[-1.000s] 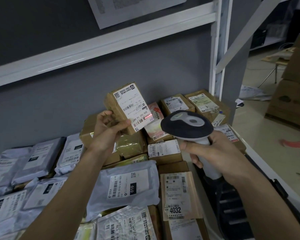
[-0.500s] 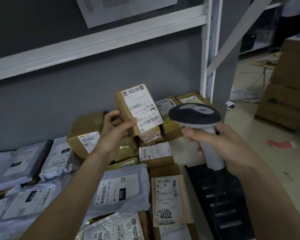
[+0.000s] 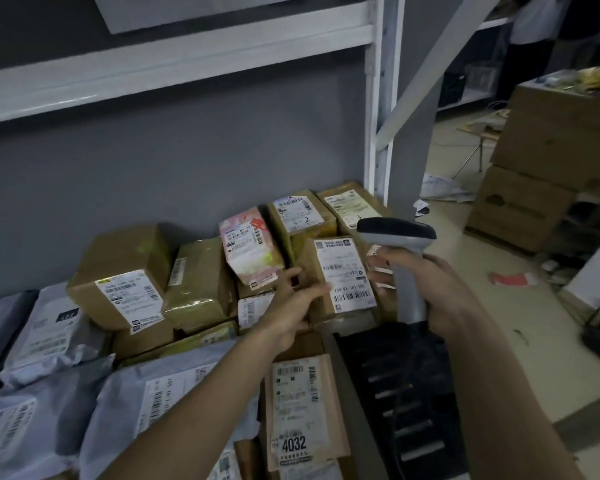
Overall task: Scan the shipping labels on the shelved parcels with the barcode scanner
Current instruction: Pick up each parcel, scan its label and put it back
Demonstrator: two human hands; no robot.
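A white metal shelf [image 3: 174, 64] is carrying a crowd of parcels against a grey wall. Grey plastic mailers [image 3: 45, 327] are lying along its left side, and brown cardboard boxes are standing packed toward the back right corner, next to the white upright post [image 3: 378, 98]. A flat envelope marked 4032 [image 3: 300, 410] is lying near the front edge. The small labelled box [image 3: 340, 278] is sitting among the back-right boxes, its white shipping label [image 3: 345, 271] facing up. The left hand [image 3: 291, 306] is holding this box, thumb and fingers pinching its left edge. The right hand [image 3: 430, 289] is gripping the barcode scanner [image 3: 400, 251], fingers curled round the handle, its head just beside the label.
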